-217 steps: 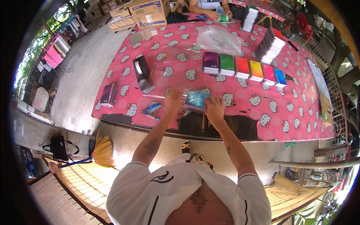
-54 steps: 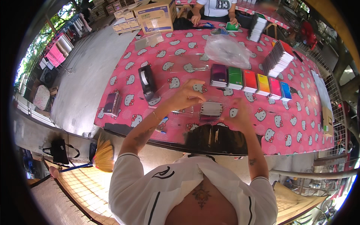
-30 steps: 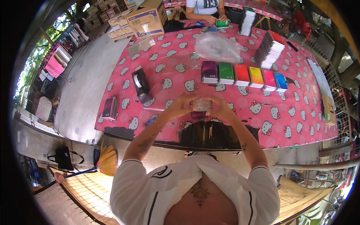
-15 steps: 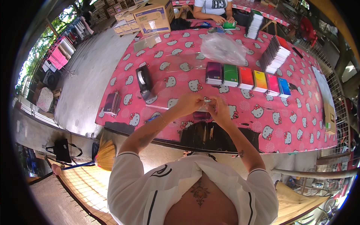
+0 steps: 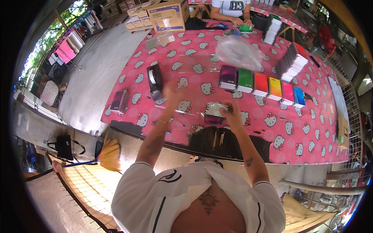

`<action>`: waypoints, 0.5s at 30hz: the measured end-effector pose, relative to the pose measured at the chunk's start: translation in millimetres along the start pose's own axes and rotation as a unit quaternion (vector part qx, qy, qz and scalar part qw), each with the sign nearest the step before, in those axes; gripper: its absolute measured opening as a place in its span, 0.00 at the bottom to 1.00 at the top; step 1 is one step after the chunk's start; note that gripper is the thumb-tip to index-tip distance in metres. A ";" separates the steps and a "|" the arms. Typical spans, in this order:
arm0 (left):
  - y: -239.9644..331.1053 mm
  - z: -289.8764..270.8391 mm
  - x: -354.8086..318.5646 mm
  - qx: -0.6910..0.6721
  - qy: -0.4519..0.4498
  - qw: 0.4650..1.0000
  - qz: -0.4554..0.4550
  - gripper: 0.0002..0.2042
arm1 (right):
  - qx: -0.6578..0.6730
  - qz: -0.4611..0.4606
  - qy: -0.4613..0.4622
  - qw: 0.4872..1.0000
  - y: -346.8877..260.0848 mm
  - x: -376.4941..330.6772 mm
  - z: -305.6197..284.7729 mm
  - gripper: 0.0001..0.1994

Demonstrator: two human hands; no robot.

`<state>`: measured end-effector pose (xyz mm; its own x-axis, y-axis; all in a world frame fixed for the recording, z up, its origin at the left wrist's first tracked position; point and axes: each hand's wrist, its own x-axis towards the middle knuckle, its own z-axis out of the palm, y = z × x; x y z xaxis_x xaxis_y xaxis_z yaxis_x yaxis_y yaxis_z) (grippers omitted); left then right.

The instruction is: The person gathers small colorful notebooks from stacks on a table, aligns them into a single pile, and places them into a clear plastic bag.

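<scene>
My right hand [image 5: 233, 113] grips the right side of a small stack of dark purple notebooks [image 5: 214, 119] with clear plastic [image 5: 217, 107] over its top, close to the table's front edge. Blurred by motion, my left hand [image 5: 173, 93] is just right of the black tape dispenser [image 5: 155, 82]; its fingers are smeared. Another stack of dark purple notebooks [image 5: 119, 101] sits at the table's left edge. Beyond my right hand runs a row of notebook stacks: purple [image 5: 228, 76], green [image 5: 244, 80], red [image 5: 260, 83], yellow [image 5: 274, 87], pink [image 5: 287, 91] and blue [image 5: 298, 96].
A pink patterned cloth [image 5: 202, 90] covers the table. Behind the row lie a crumpled clear plastic bag [image 5: 237, 52] and a tall leaning notebook stack [image 5: 290, 61]. Cardboard boxes [image 5: 168, 17] stand at the far left. Across the table, a person's hands [image 5: 241, 23] touch a green notebook [image 5: 246, 28].
My left hand has left the notebook stack and moved left toward the tape dispenser. My right hand stays at the stack, which now shows more fully. The whole view has shifted slightly.
</scene>
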<state>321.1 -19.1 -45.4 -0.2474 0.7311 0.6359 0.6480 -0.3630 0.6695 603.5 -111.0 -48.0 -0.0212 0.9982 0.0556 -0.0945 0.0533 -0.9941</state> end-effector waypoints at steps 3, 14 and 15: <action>-96.9 -93.1 17.8 0.266 0.025 0.954 -0.135 0.17 | -0.072 -0.043 -0.004 0.996 9.6 2.2 3.8 0.16; -120.0 -62.4 -6.8 -0.166 0.123 0.934 -0.290 0.09 | -0.021 -0.007 -0.007 1.000 1.0 -0.3 2.1 0.15; -118.4 -63.5 -5.6 -0.099 0.141 0.936 -0.307 0.12 | -0.027 -0.007 -0.006 1.000 0.7 0.0 0.6 0.15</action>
<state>200.1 -16.9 -103.9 -0.7274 0.6661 0.1650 0.1816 -0.0451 0.9823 602.8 -111.0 -48.6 -0.0331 0.9970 0.0705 -0.0406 0.0691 -0.9968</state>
